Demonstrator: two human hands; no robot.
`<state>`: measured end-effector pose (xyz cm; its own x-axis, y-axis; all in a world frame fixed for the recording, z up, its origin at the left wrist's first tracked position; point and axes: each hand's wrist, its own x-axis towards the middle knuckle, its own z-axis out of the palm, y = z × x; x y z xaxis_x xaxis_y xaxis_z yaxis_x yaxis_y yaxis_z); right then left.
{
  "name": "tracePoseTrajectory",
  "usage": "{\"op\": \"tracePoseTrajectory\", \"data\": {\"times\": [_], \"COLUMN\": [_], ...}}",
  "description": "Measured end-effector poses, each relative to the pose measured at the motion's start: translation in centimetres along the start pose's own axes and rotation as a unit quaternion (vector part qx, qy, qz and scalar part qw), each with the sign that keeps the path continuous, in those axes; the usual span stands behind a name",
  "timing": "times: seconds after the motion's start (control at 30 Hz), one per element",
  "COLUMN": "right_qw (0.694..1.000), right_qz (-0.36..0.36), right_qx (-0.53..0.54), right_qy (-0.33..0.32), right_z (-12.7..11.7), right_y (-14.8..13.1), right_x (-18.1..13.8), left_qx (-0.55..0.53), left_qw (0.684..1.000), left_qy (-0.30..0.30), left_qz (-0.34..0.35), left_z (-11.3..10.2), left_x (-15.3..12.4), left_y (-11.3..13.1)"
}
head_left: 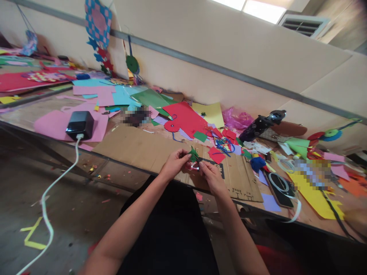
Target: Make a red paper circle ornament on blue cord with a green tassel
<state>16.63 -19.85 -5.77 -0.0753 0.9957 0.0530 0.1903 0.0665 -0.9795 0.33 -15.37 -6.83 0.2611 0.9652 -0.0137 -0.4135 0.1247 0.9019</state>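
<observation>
My left hand pinches a small green paper cutout just above a flat sheet of brown cardboard on the table. My right hand is closed beside it, its fingertips pressed on the lower part of the same piece, where a small red bit shows. Both forearms reach up from the bottom of the view. Red paper squares and a tangle of blue yarn lie just beyond my right hand.
Coloured paper sheets cover the long table. A black power block with a white cable sits at the left. A glue gun, a phone and tape rolls lie at the right. Paper decorations hang on the wall.
</observation>
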Motion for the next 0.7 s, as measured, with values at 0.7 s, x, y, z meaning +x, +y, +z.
{"op": "tracePoseTrajectory", "data": {"times": [0.7], "right_qw": [0.999], "right_qz": [-0.016], "right_qx": [-0.042], "right_qy": [0.02], "right_z": [0.28], "right_y": [-0.29], "right_x": [-0.08], "left_qx": [0.005], "left_qw": [1.0], "left_qy": [-0.01], "left_qz": [-0.012], "left_z": [-0.1], "left_x": [-0.17], "left_y": [0.12]}}
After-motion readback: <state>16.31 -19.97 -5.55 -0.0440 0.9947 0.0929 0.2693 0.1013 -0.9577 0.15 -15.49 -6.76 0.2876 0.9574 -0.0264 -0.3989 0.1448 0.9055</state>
